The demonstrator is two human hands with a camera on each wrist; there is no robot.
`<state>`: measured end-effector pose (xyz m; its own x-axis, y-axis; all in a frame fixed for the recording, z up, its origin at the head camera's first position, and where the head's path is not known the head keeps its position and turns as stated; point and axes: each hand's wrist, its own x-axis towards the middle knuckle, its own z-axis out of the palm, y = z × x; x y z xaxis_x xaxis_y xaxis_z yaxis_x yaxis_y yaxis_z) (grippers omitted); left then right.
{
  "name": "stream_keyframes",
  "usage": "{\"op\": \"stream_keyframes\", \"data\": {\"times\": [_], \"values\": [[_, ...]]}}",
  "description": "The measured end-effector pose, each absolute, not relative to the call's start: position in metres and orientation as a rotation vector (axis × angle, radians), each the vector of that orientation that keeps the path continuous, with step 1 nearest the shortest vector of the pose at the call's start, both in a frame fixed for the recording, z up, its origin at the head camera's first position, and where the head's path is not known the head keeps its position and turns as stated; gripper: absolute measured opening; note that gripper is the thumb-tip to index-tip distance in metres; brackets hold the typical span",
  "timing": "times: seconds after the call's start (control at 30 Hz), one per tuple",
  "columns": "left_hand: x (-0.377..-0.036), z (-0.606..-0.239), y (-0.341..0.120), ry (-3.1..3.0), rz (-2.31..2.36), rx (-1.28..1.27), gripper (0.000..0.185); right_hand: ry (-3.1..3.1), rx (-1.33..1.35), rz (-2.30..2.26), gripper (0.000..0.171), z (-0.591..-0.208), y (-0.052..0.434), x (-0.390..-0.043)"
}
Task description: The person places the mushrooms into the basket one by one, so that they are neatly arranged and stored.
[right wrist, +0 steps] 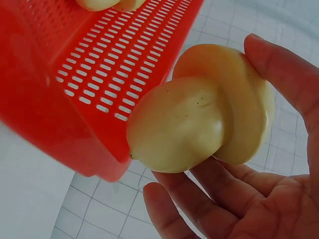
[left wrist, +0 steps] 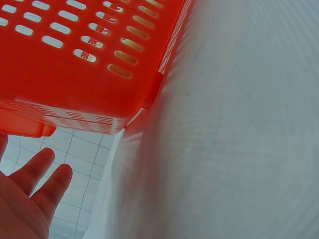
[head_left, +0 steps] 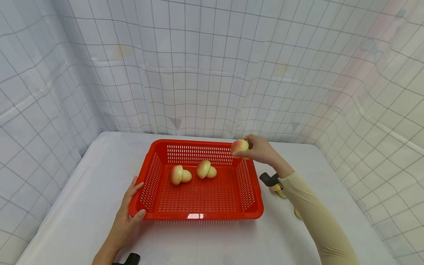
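A red slotted basket (head_left: 251, 200) sits on the white table. Two yellow-pink toy mushrooms (head_left: 180, 175) (head_left: 205, 169) lie inside it near the back. My right hand (head_left: 260, 149) holds a third toy mushroom (head_left: 239, 146) (right wrist: 209, 127) in the air over the basket's back right corner, fingers curled round it. My left hand (head_left: 130, 206) rests against the basket's front left corner, thumb on the rim, fingers straight (left wrist: 35, 174). The basket's slotted wall (left wrist: 75, 64) (right wrist: 114, 69) fills both wrist views.
On the table right of the basket, behind my right forearm, lie more yellow pieces with a black part (head_left: 273, 182). White grid-patterned walls (head_left: 212, 73) enclose the table on three sides. A black object (head_left: 132, 258) shows at the bottom edge.
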<state>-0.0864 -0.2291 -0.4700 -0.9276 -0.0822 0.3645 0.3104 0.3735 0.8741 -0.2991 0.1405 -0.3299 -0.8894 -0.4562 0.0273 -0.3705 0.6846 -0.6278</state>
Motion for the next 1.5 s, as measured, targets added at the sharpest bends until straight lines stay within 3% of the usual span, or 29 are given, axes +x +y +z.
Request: {"op": "stream_keyframes", "data": {"times": [0.6,0.9,1.5], "values": [[-0.088,-0.472,-0.230,-2.305,-1.544,-0.208,0.071,2.629,-0.738,-0.743,0.054,-0.346,0.112,-0.313],[-0.088,-0.472,-0.230,-2.299,-1.542,-0.215,0.071,2.546,-0.763,-0.615,0.041,-0.351,0.098,-0.317],[-0.088,-0.472,-0.231,-2.318,-1.541,-0.192,0.071,2.558,-0.650,-0.319,0.040,-0.368,0.073,-0.317]]}}
